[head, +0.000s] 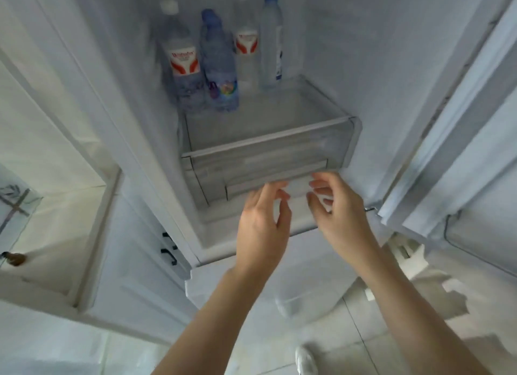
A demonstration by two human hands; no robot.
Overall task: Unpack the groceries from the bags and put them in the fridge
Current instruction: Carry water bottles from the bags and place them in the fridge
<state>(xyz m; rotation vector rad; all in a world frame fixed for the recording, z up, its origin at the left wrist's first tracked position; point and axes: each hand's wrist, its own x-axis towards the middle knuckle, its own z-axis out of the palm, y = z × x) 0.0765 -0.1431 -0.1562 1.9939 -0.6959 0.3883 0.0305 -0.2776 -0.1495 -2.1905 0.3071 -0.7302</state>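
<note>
The fridge stands open, and its clear plastic drawer sits at the bottom, pulled slightly forward. Several water bottles stand on the glass shelf above it: one with a red-and-white label, a blue one, another labelled one behind and a tall clear one. My left hand reaches toward the drawer's front handle recess, fingers loosely bent and holding nothing. My right hand hovers beside it, fingers relaxed, also empty. Neither hand clearly touches the drawer.
The open fridge door hangs on the right. White cabinets with black handles stand left of the fridge. A white plastic bag lies on the tiled floor below, with a white shoe near it.
</note>
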